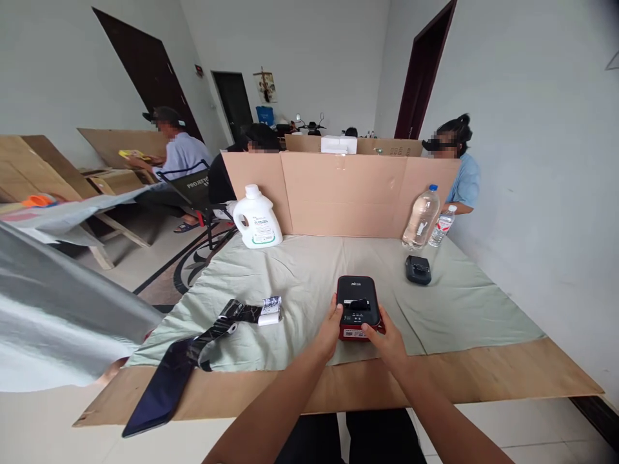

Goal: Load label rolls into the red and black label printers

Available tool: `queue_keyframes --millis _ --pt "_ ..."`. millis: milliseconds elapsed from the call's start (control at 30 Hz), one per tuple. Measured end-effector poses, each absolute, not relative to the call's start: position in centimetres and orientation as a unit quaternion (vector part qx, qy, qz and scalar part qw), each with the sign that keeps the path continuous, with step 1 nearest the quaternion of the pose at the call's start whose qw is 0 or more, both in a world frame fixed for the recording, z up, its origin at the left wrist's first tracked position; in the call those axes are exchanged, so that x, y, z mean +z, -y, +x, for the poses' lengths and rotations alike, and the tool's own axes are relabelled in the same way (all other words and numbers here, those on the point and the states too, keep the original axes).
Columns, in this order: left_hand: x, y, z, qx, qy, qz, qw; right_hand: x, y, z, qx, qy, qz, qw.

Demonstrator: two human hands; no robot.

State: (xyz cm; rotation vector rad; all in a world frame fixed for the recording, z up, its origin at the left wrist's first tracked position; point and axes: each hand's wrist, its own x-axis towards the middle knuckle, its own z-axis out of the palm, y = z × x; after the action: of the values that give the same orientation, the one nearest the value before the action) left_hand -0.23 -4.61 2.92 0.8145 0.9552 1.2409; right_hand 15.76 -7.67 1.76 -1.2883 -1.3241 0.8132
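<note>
A small box (356, 290) with a black top, red sides and a picture of a black device on it sits near the front of the cloth. My left hand (330, 328) is closed against its left side. On the opposite side, my right hand (389, 340) grips the box, with the thumb at its lower front edge. A white label shows low on the front. To the right and farther back lies a small black device (418, 269). Left of my hands are a small white paper roll (269, 313) and a black strap-like item (215, 332).
A tablet-like dark slab (159, 390) overhangs the table's front left edge. White jug (258, 219), large bottle (422, 218) and small water bottle (442, 227) stand at the back, before a cardboard screen (343, 193). Several people sit beyond. A wall borders the right.
</note>
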Motion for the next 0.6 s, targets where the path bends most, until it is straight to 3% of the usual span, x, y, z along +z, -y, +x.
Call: queue_keyframes --millis 300,600 --pt "2.3 2.9 -2.8 0.521 -0.423 0.512 0.536 1.6 6.2 15.5 0.181 0.636 -0.563 0.496" --pt "1.8 1.0 -2.9 0.538 -0.338 0.609 0.475 0.5 5.7 13.9 0.08 0.629 -0.537 0.557"
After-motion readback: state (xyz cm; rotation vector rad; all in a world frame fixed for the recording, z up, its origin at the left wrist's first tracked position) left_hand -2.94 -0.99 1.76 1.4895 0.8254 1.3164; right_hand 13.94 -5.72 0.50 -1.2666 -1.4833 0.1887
